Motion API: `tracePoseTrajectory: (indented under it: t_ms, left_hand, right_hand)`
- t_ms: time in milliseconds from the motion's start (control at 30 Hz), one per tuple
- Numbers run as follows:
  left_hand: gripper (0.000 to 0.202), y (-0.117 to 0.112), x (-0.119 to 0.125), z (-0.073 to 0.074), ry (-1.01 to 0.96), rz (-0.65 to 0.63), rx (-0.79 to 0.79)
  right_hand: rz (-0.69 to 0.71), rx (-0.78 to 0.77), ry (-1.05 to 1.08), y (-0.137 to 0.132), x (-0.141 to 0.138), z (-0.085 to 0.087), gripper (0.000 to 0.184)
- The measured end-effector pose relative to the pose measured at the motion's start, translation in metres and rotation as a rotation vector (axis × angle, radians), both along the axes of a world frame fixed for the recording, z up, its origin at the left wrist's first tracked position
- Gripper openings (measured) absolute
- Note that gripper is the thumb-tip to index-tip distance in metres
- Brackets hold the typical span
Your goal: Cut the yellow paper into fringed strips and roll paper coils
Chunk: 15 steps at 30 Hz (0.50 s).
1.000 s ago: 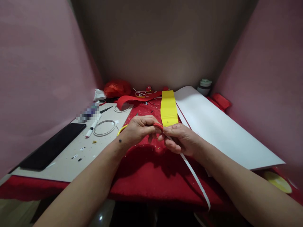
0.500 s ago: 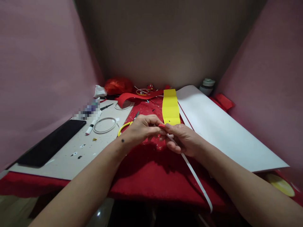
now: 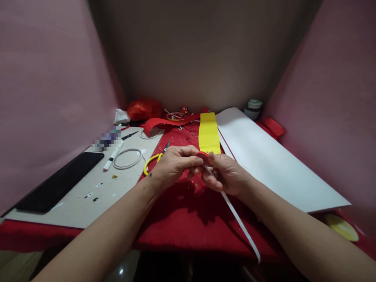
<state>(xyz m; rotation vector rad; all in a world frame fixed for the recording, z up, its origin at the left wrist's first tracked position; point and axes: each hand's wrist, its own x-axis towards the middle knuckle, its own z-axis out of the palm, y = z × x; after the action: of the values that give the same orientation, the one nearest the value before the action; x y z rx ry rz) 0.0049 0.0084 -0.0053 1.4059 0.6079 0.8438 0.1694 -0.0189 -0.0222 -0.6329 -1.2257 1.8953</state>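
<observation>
Between my two hands is a small red ridged disc [image 3: 202, 156], apparently coiled corrugated paper. My left hand [image 3: 178, 162] pinches its left side with thumb and fingers. From the right, my right hand [image 3: 227, 172] grips it with the thumb on its edge. A narrow white strip [image 3: 239, 219] runs from under the disc through the right hand's fingers and hangs down toward the table's front edge. Just left of my left hand lie yellow-handled scissors [image 3: 152, 159]. Behind the hands stretches a yellow corrugated strip [image 3: 209, 133].
On the grey board [image 3: 123, 196] at left are a black tablet-like slab [image 3: 61, 182], a marker [image 3: 111, 158], a grey ring coil [image 3: 127, 158] and paper scraps. A red corrugated strip [image 3: 164, 122] curves behind. White sheet [image 3: 273, 164] and a jar [image 3: 253, 109] are at right.
The red disc has turned so more of its ridged side shows between my fingers. Both hands keep their hold. The whole view has shifted slightly.
</observation>
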Motion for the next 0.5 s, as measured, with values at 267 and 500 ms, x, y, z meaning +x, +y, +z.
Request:
tracePoseTrajectory:
  t_ms: [267, 500]
  left_hand:
    - [0.018, 0.0012, -0.0020, 0.0017, 0.097, 0.004, 0.035]
    - [0.014, 0.0014, -0.0048, 0.0061, 0.136, 0.005, 0.036]
  right_hand:
    - [-0.012, -0.024, -0.055, 0.0007, 0.0000, -0.0002, 0.052]
    - [-0.001, -0.053, -0.043, -0.0002, 0.0016, 0.0017, 0.049]
